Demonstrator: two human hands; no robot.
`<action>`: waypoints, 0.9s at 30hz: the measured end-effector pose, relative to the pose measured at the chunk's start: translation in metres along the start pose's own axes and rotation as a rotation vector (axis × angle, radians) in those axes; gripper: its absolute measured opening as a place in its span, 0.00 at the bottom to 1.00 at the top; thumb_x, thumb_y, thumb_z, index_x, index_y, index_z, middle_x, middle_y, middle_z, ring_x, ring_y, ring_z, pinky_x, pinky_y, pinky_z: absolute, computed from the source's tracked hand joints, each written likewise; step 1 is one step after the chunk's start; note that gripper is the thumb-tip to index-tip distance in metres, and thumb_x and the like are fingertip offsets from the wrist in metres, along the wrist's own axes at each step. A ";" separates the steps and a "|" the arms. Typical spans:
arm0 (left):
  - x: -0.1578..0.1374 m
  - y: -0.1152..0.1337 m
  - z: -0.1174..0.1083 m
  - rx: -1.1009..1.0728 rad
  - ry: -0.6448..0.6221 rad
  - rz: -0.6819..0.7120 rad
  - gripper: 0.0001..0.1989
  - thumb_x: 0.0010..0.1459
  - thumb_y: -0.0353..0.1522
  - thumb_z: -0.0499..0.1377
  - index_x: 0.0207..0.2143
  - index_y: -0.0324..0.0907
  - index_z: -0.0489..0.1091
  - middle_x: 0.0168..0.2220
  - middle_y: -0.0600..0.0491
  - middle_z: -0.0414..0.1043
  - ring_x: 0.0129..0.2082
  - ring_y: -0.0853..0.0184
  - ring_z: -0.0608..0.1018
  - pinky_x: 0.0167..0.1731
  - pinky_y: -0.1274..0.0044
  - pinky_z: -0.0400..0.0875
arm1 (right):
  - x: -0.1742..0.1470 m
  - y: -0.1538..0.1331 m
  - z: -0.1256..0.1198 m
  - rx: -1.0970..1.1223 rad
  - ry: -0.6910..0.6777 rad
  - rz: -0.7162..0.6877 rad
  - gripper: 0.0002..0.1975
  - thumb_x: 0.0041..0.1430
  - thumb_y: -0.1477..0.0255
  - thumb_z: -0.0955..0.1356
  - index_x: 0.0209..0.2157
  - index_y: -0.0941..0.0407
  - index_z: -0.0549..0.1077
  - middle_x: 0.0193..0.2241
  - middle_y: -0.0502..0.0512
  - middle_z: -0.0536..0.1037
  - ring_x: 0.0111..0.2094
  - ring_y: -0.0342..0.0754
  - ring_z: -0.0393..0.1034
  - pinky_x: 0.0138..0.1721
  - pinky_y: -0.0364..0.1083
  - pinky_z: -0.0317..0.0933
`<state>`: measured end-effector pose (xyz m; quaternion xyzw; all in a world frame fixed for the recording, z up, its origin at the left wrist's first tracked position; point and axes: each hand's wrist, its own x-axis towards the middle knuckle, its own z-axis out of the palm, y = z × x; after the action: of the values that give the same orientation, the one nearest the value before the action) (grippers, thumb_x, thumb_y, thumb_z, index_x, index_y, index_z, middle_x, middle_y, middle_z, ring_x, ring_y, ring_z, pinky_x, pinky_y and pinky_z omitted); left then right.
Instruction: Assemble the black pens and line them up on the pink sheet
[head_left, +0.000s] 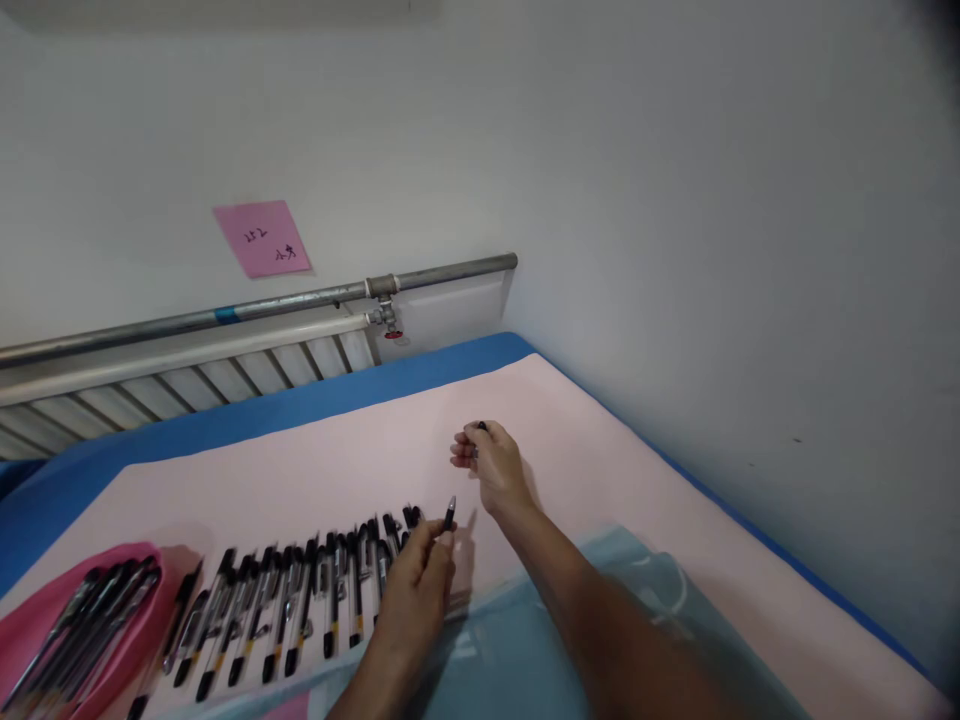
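My left hand (421,578) is closed around a pen (450,514), whose silver tip and black grip point up past the thumb; most of its barrel is hidden by the fingers. Farther forward and to the right, my right hand (495,462) pinches a small black piece (482,426) that looks like a pen cap; the fingers cover much of it. The two hands are apart. Beside my left hand, a row of pens (289,600) with clear barrels and black caps lies on the pink sheet (360,440). Some pens behind that hand are partly hidden.
A pink container (161,590) holding several pens stands at the lower left. Light blue plastic (517,655) lies at the front, under my forearms. Blue cloth (420,367) borders the sheet. Behind are a radiator (217,385) and pipe (315,298); a wall (720,250) rises on the right.
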<state>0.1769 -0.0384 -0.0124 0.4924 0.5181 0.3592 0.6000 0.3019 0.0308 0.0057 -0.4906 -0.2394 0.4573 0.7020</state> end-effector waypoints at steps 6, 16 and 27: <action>0.001 0.010 -0.010 -0.041 0.060 0.099 0.18 0.50 0.45 0.55 0.35 0.40 0.67 0.20 0.60 0.59 0.17 0.77 0.60 0.16 0.85 0.54 | -0.030 -0.002 0.000 -0.305 -0.303 -0.065 0.09 0.46 0.67 0.67 0.20 0.56 0.65 0.14 0.43 0.62 0.16 0.38 0.55 0.18 0.40 0.50; 0.002 0.017 -0.018 -0.126 0.053 0.071 0.16 0.50 0.45 0.55 0.27 0.41 0.63 0.16 0.63 0.55 0.13 0.80 0.56 0.13 0.87 0.53 | -0.050 0.003 0.013 -0.214 -0.408 0.059 0.08 0.46 0.68 0.67 0.20 0.57 0.67 0.12 0.42 0.60 0.14 0.37 0.52 0.16 0.39 0.48; -0.007 0.030 -0.016 -0.324 -0.027 -0.090 0.19 0.46 0.47 0.58 0.26 0.41 0.60 0.15 0.65 0.53 0.09 0.83 0.51 0.09 0.89 0.42 | -0.052 0.006 0.014 -0.132 -0.341 0.081 0.11 0.45 0.65 0.69 0.21 0.57 0.65 0.13 0.41 0.60 0.13 0.36 0.53 0.15 0.39 0.49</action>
<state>0.1625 -0.0334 0.0187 0.3702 0.4667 0.4043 0.6940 0.2644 -0.0072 0.0122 -0.4603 -0.3646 0.5452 0.5983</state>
